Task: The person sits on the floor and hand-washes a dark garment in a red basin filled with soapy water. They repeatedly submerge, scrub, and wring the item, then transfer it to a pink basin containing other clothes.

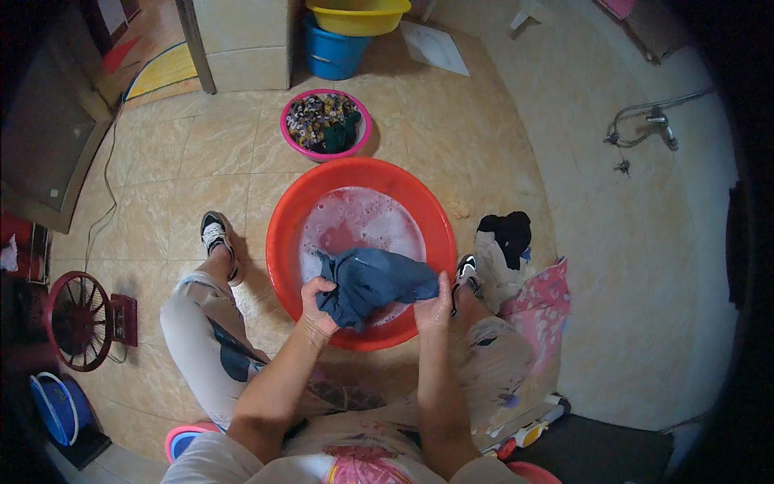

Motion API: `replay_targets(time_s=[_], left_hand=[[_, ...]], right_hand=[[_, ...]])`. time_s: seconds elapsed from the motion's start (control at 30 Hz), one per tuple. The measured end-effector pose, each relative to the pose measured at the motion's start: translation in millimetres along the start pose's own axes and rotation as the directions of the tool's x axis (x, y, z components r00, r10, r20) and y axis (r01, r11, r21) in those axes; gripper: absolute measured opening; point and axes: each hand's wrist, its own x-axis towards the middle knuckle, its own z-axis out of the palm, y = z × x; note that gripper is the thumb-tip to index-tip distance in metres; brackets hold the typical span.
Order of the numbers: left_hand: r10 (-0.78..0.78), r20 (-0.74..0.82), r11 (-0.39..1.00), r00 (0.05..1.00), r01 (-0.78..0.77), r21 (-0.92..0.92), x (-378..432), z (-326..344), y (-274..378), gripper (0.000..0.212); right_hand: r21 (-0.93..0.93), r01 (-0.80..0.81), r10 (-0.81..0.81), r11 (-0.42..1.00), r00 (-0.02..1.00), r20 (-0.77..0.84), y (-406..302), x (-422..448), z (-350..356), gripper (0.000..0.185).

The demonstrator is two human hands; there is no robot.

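Observation:
A wet dark blue cloth garment (pixel 375 279) stretches between my two hands above a large red plastic basin (pixel 357 172). My left hand (pixel 318 307) grips its left end, and my right hand (pixel 434 305) holds the right end with the thumb up. Soapy water (pixel 363 212) with white foam and bubbles fills the bottom of the basin. The garment hides the near part of the water. Both forearms come in from the lower edge, between my spread knees.
Beyond the basin stands a pink-rimmed tub (pixel 293 144) of patterned and dark green clothes. Blue bucket (pixel 335 57) and yellow basin (pixel 363 21) are stacked farther back. Clothes (pixel 505 239) lie on the floor at right. A red fan (pixel 78 320) with a trailing cord stands left; a wall tap (pixel 662 124) is right.

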Motion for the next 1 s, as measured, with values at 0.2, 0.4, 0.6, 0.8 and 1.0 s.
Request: replay_targets(time_s=[0.2, 0.4, 0.6, 0.8, 1.0], left_hand=[[-0.101, -0.080, 0.994, 0.992, 0.098, -0.041, -5, 17, -7, 0.059], [-0.094, 0.041, 0.990, 0.995, 0.098, -0.098, 3, 19, -4, 0.058], [-0.058, -0.017, 0.990, 0.998, 0.060, 0.127, 2, 11, 15, 0.065], [0.088, -0.195, 0.586, 0.977, 0.108, 0.803, 4, 25, 24, 0.038], [0.178, -0.100, 0.880, 0.979, -0.113, 0.462, 5, 15, 32, 0.022]], right_hand=[[0.101, -0.212, 0.147, 0.972, 0.886, 0.440, -3, -28, 68, 0.056], [-0.314, -0.099, 0.100, 0.944, 0.995, -0.013, 15, -23, 81, 0.043], [-0.157, -0.003, -0.007, 0.988, 0.998, -0.063, -25, -1, 75, 0.034], [-0.338, 0.043, -0.017, 0.940, 0.997, 0.079, -37, -7, 86, 0.020], [-0.276, 0.048, -0.013, 0.960, 0.992, 0.125, -29, -11, 97, 0.018]])
